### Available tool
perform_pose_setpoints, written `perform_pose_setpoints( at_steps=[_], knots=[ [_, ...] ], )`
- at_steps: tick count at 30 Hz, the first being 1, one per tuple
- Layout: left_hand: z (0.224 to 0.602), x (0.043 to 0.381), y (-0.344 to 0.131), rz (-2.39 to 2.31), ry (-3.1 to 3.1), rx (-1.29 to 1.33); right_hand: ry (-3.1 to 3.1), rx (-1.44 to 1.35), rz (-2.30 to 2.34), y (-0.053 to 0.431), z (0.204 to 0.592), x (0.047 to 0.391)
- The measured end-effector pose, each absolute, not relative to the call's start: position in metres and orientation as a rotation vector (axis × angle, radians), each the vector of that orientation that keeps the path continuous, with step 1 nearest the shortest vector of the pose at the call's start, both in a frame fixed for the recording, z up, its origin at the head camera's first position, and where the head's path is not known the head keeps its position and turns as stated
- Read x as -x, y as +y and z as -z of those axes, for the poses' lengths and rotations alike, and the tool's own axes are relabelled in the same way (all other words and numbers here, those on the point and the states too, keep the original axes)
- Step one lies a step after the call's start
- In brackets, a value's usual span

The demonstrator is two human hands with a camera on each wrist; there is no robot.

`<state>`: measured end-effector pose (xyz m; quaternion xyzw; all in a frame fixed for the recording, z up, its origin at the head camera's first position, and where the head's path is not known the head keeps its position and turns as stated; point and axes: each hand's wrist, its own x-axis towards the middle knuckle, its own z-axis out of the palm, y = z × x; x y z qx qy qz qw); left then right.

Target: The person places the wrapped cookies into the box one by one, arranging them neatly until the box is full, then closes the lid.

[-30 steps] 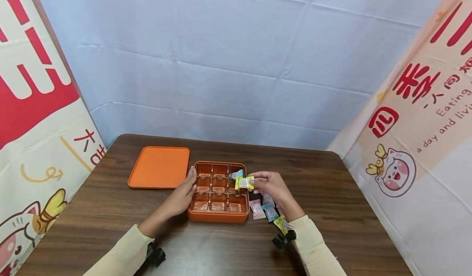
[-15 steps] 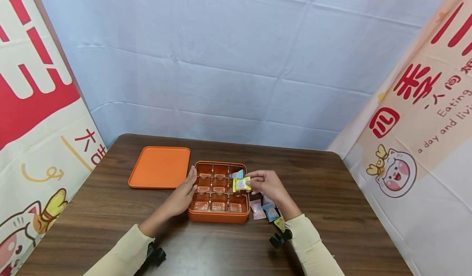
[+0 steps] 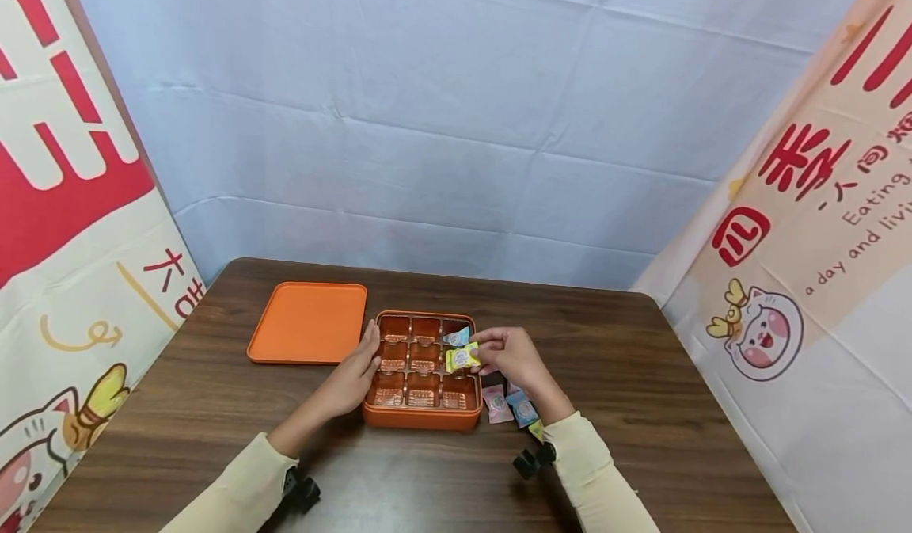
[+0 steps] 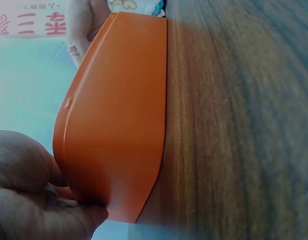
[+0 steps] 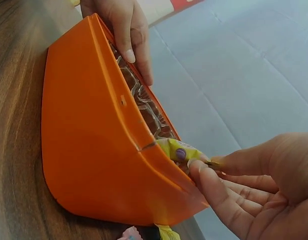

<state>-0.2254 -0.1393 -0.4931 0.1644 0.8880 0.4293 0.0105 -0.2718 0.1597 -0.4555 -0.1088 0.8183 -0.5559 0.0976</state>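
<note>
An orange box point(image 3: 422, 418) with a clear divided insert stands on the table. My left hand point(image 3: 352, 378) rests against its left side, fingers extended along the wall; the left wrist view shows the thumb touching the box's outer wall point(image 4: 113, 110). My right hand point(image 3: 514, 359) pinches one end of a yellow wrapped candy point(image 3: 461, 356) between thumb and fingers. That candy is over the middle compartment of the right column, at the rim in the right wrist view. A blue wrapped candy point(image 3: 457, 336) lies in the back right compartment.
Right of the box lie loose wrapped candies, among them a pink one point(image 3: 496, 405), a blue one point(image 3: 522, 409) and a yellow one point(image 3: 537, 430) partly under the right wrist. An orange lid point(image 3: 309, 323) lies flat at the back left of the wooden table point(image 3: 641, 406).
My right hand has moved slightly left, carrying the yellow candy from the box's right edge to over the middle right compartment. The left hand and box have stayed put.
</note>
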Motion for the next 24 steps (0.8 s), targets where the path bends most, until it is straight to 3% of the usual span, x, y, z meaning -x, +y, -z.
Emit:
perform_pose_setpoints(
  at_steps=[24],
  knots=[
    [0.4949, 0.2275, -0.1401, -1.35, 2.742, -0.516, 2.48, 0.338, 1.607, 0.1496, 0.4516, 0.2707]
  ],
)
